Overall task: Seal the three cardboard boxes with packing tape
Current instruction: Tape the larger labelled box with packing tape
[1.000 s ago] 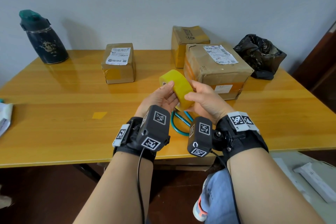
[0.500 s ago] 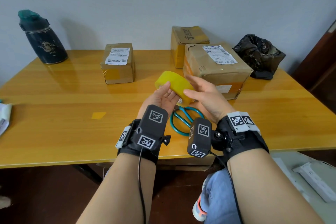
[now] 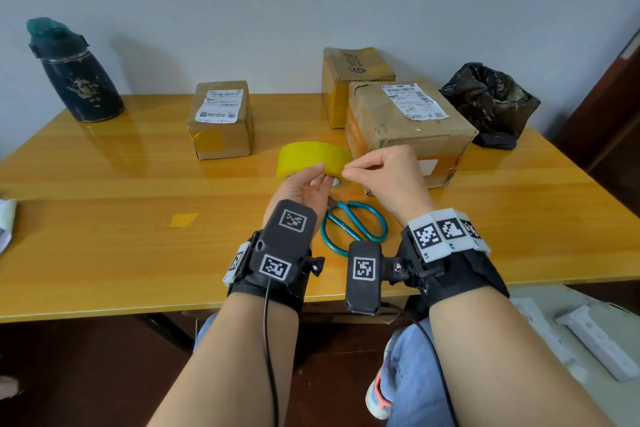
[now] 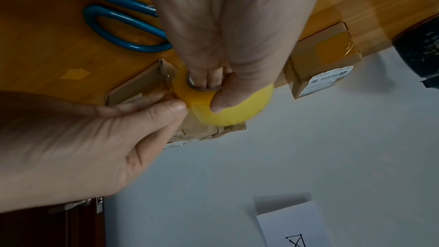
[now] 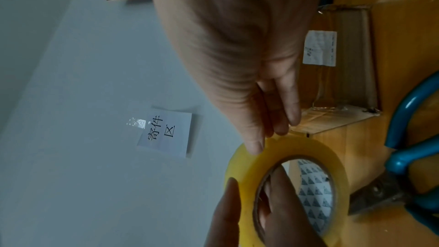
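A roll of yellow packing tape (image 3: 313,163) is held above the wooden tabletop (image 3: 104,246), just in front of the largest cardboard box (image 3: 408,128). The left hand (image 3: 308,189) is closed on the roll, its fingers hooked through the core and its thumb pressed on the outer face. The right hand (image 3: 384,172) is pinched, thumb and forefinger tip meeting at the roll's outer surface, seemingly where the free end would be picked up; whether the end has been caught cannot be told. A smaller labelled box (image 3: 221,120) stands apart to the left, and a third box (image 3: 353,80) sits just behind the largest. Blue-handled scissors (image 3: 356,225) lie on the tabletop beneath the hands.

No fresh strip is seen on any box, so the sealing is judged barely begun. The likeliest trouble is thought to be a lost or split end: thin film lifted at one corner may tear into a sliver, or fold onto itself once peeled. A slack hold through the core could also let the roll spin or be dropped onto the scissors.
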Demonstrator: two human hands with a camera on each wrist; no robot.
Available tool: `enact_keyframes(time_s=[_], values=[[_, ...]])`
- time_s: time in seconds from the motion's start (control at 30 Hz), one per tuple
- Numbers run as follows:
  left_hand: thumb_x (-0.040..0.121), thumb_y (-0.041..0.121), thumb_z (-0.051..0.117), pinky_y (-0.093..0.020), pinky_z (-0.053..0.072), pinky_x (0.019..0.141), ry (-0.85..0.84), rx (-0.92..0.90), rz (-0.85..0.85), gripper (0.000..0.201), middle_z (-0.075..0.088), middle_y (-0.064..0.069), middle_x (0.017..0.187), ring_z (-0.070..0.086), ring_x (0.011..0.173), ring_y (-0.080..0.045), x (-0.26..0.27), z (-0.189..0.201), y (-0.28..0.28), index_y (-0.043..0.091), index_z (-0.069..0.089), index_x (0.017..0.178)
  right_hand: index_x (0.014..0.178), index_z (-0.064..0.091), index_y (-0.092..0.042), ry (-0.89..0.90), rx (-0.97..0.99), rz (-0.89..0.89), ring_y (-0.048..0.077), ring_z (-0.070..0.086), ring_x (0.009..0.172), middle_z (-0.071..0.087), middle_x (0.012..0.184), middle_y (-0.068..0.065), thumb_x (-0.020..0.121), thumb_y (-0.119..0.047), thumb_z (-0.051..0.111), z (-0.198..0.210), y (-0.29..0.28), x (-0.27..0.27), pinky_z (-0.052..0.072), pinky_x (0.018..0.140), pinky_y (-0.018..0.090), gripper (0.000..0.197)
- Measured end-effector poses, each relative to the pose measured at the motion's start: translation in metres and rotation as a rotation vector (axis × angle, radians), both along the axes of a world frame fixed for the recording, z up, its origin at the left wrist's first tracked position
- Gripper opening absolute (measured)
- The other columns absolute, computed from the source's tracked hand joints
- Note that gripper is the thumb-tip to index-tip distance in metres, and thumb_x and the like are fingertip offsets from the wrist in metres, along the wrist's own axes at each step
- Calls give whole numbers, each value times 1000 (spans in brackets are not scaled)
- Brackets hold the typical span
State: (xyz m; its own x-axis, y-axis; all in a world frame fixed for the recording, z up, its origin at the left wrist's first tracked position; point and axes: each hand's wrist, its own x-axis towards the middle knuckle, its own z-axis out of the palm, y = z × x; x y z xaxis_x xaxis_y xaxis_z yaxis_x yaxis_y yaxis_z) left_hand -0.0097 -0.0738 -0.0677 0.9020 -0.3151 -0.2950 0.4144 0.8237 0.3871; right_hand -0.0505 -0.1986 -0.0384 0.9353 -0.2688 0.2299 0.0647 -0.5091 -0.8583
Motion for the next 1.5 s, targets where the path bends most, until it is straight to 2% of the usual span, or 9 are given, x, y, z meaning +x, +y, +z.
enact_keyframes(time_s=[0.23, 0.4, 0.53, 0.6, 0.7, 0.9, 1.07, 1.27, 1.5], values=[[89, -13, 47, -40, 34, 113, -24, -6, -10, 22, 58, -17, 96, 58, 100, -28, 3, -8, 1, 7, 53, 84, 75, 76, -13, -20, -67, -40, -8, 55, 54, 66, 68, -10, 78, -16, 76, -2, 3, 1, 41, 62, 13, 4], [89, -14, 46, -40, 34, 113, -25, 7, -2, 24, 58, -16, 91, 59, 94, -27, 4, -11, 0, 7, 54, 80, 72, 71, -15, 51, -132, -16, 5, 56, 63, 61, 64, -9, 83, -16, 71, -3, 2, 2, 44, 64, 21, 11], [90, -14, 46, -43, 36, 110, -80, 24, -35, 31, 64, -17, 85, 61, 92, -29, 3, -14, 3, 1, 64, 68, 74, 71, -8, 123, -146, 49, 20, 66, 74, 66, 69, 5, 87, -16, 65, -2, 0, 0, 52, 69, 28, 16], [89, -14, 46, -42, 36, 111, -83, 46, -48, 25, 62, -17, 87, 60, 92, -29, 3, -15, 4, 3, 57, 75, 77, 71, -3, 139, -175, 79, 20, 66, 72, 68, 72, 10, 89, -15, 62, -1, 0, -2, 51, 66, 27, 19], [89, -12, 47, -42, 37, 109, -94, 89, -63, 21, 58, -18, 92, 60, 92, -28, 4, -16, 5, 6, 52, 79, 77, 70, -1, 149, -172, 117, 24, 67, 76, 68, 74, 14, 89, -11, 60, 0, -1, -4, 54, 71, 34, 19], [89, -12, 49, -39, 43, 102, -88, 121, -81, 23, 59, -17, 90, 61, 90, -27, 5, -15, 5, 7, 50, 78, 78, 63, -10, 103, -182, 61, 19, 65, 74, 64, 71, 2, 87, -10, 61, -6, -3, -1, 52, 70, 28, 9], [88, -12, 49, -36, 46, 99, -69, 92, -54, 24, 59, -15, 86, 62, 86, -25, 7, -15, 6, 8, 49, 76, 84, 69, -7, 107, 85, 60, 15, 67, 70, 67, 75, 5, 89, -2, 61, -3, -6, -2, 58, 68, 23, 11], [86, -13, 53, -42, 38, 110, -58, 91, -4, 26, 55, -15, 88, 58, 99, -29, 8, -22, 4, 10, 48, 75, 78, 75, -7, 118, 66, -2, 20, 70, 71, 71, 73, 12, 78, -10, 77, 0, -1, -2, 60, 69, 32, 4], [84, -15, 53, -37, 42, 104, -110, 70, 24, 33, 50, -13, 81, 57, 89, -25, 5, -21, 6, 10, 42, 66, 75, 74, -6, 142, 0, -50, 22, 70, 68, 70, 69, 12, 78, -13, 76, 2, 6, -1, 60, 71, 36, 9]])
